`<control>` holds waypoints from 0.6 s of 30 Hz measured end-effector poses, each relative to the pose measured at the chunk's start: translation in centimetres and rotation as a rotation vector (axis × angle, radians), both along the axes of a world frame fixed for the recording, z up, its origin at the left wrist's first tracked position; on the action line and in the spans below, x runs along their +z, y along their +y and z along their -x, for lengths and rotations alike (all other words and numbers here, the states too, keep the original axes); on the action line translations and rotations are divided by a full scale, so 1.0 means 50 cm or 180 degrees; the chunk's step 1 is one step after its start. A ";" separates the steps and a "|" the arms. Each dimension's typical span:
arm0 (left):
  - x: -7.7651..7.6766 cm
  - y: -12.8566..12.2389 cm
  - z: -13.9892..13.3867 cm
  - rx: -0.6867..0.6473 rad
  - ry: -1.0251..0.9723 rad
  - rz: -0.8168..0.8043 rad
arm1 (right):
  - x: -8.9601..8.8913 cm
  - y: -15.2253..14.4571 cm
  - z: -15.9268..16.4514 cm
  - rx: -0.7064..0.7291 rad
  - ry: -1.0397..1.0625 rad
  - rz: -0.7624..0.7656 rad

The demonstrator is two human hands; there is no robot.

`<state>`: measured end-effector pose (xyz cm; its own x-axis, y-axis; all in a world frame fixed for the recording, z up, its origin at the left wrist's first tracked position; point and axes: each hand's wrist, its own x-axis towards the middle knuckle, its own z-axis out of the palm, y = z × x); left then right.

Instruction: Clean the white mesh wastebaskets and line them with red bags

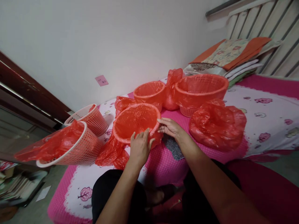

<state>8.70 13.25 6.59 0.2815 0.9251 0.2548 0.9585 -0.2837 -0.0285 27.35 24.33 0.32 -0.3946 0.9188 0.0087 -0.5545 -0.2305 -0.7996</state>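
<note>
A round plastic basket [116, 141] stands in front of me, lined with a red plastic bag [133, 119] whose edge is folded over the rim. On the near side of that rim, my left hand [140, 144] has its fingers hooked over the bag, thumb apart. At the right side, my right hand [170, 127] pinches the bag-covered rim between thumb and fingers. Loose red plastic [111, 154] hangs down at the basket's left. A dark grey cloth [173, 147] lies under my right hand, partly covered by it.
Behind stand two more lined baskets, one at the middle [149, 90] and one at the right [202, 85]. Another red-wrapped basket [217, 127] is nearer. Two pale perforated baskets [90, 149] lie tilted at left. Folded bedding [231, 53] is stacked by the radiator [268, 25].
</note>
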 end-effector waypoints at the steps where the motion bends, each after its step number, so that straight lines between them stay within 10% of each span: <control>1: 0.001 0.003 -0.008 0.0071 0.0032 0.0048 | 0.000 -0.001 -0.001 -0.0015 0.0001 -0.0001; 11: -0.004 0.013 -0.011 0.0263 0.0299 0.0134 | 0.014 -0.009 -0.006 -0.0006 -0.0356 0.0028; 18: -0.023 0.002 -0.002 0.0147 0.0190 0.0033 | 0.011 0.007 -0.031 -0.0919 -0.0258 0.0264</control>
